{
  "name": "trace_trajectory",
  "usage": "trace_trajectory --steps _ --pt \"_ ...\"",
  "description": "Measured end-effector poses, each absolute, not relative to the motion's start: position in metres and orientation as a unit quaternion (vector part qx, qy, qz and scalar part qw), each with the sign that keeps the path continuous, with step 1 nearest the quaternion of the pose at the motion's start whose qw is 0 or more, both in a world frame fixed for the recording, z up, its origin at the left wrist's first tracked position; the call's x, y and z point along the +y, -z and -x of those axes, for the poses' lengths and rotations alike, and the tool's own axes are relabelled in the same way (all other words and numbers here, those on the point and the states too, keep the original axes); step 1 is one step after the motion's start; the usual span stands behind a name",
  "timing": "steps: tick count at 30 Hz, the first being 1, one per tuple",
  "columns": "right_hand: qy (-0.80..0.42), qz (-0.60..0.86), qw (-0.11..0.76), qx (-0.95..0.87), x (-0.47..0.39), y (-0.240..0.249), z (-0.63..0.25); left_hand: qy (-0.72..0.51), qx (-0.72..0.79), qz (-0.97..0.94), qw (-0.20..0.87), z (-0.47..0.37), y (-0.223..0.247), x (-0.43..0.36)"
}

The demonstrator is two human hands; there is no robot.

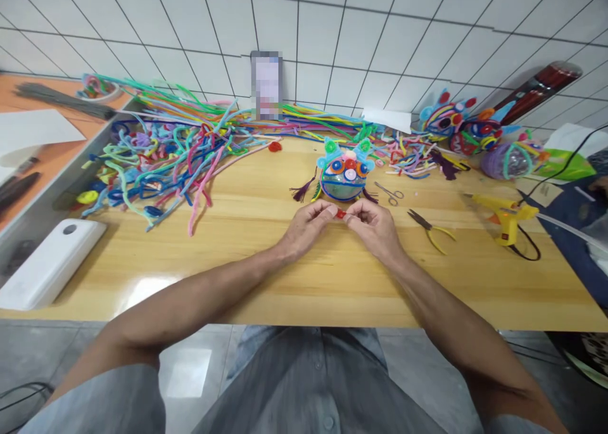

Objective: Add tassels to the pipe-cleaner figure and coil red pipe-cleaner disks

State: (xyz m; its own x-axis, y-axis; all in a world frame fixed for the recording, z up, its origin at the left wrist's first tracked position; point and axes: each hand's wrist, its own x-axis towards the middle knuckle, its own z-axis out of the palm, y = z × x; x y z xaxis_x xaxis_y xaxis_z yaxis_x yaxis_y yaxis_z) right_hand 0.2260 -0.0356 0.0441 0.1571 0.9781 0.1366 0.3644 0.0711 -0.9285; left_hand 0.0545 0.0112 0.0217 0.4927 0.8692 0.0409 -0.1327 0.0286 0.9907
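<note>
Between my two hands is a small red piece (341, 214), likely pipe cleaner, mostly covered by my fingers. My left hand (310, 226) pinches its left end between thumb and fingers. On the other end, my right hand (373, 227) is closed in a similar pinch. Just beyond my fingertips sits a colourful lion-head figure (344, 190) with blue ears, orange-ringed eyes, a red nose and dark tassels at its sides. Small scissors (390, 194) lie to its right. Nearer my right hand rest yellow-handled pliers (431, 230).
Loose pipe cleaners (161, 161) are heaped at the left, before a white power bank (52, 263). A phone (266, 85) leans on the tiled wall. At the right are a yellow glue gun (507, 218) with its cord and more finished figures (444, 118). A red coil (275, 147) lies mid-table.
</note>
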Motion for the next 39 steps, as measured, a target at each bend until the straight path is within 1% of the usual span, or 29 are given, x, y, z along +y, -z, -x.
trace_trajectory --steps 6,8,12,17,22,25,28,31,33,36,39 --pt "-0.223 0.590 0.434 -0.643 -0.039 -0.042 -0.228 -0.349 0.305 -0.675 0.574 -0.050 -0.023 0.017" --pt "-0.209 0.589 0.424 -0.656 -0.039 -0.043 -0.228 -0.355 0.305 -0.686 0.557 -0.049 -0.022 0.017" --pt "-0.267 0.599 0.425 -0.624 -0.040 -0.042 -0.229 -0.386 0.315 -0.670 0.551 -0.049 -0.021 0.016" --pt "-0.347 0.595 0.449 -0.569 -0.039 -0.038 -0.225 -0.424 0.330 -0.600 0.593 -0.053 -0.017 0.010" --pt "-0.377 0.588 0.471 -0.539 -0.038 -0.036 -0.220 -0.418 0.357 -0.519 0.654 -0.057 -0.013 0.002" --pt "-0.372 0.594 0.464 -0.542 -0.039 -0.039 -0.222 -0.390 0.344 -0.528 0.671 -0.055 -0.013 0.005" --pt "-0.329 0.605 0.454 -0.565 -0.039 -0.040 -0.226 -0.362 0.325 -0.607 0.628 -0.051 -0.016 0.012" --pt "-0.236 0.598 0.441 -0.626 -0.040 -0.040 -0.229 -0.354 0.306 -0.702 0.537 -0.047 -0.021 0.017" --pt "-0.170 0.582 0.418 -0.677 -0.041 -0.040 -0.231 -0.349 0.295 -0.737 0.498 -0.046 -0.021 0.018" --pt "-0.113 0.565 0.387 -0.720 -0.041 -0.038 -0.231 -0.355 0.294 -0.749 0.476 -0.046 -0.019 0.018" --pt "-0.117 0.573 0.385 -0.714 -0.042 -0.038 -0.231 -0.381 0.302 -0.719 0.497 -0.046 -0.015 0.017"
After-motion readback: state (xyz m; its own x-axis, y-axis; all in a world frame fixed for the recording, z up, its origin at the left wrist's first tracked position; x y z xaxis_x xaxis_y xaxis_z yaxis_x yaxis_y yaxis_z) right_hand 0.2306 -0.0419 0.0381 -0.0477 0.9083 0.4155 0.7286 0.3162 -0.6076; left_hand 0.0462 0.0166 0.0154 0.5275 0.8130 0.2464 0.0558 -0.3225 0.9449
